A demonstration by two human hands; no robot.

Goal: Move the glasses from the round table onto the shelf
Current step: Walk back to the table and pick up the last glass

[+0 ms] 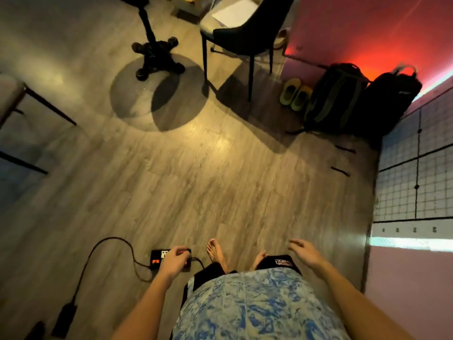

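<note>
The head camera looks almost straight down at a wood-plank floor (196,173) in a dim room. The person stands barefoot near the bottom of the frame, in a blue-and-white patterned shirt (257,307) and dark shorts (279,262), with both bare forearms reaching forward.

The left hand (175,261) hangs in front of a black power strip (159,258) lying on the floor; its fingers are loosely curled inward and grip nothing that can be made out. A black cable (107,244) loops from the strip towards a dark adapter block (65,320) at the lower left. The right hand (304,251) is held out with fingers spread and slack, empty.

At the top, the black pedestal base (157,57) of a table stands on the floor, casting a round double shadow; the tabletop itself lies outside the frame, and the glasses and the shelf do not appear in this view. Just to the right of the base stands a dark upholstered chair (247,28) on thin black legs, with a white sheet of paper (235,12) behind it. Part of another chair (14,94) shows at the left edge.

Against the red-lit wall (367,23) on the right lean two black backpacks (362,99), touching each other, with a pair of green slippers (295,94) just beside them. A white wire grid panel (416,168) fills the right edge.
</note>
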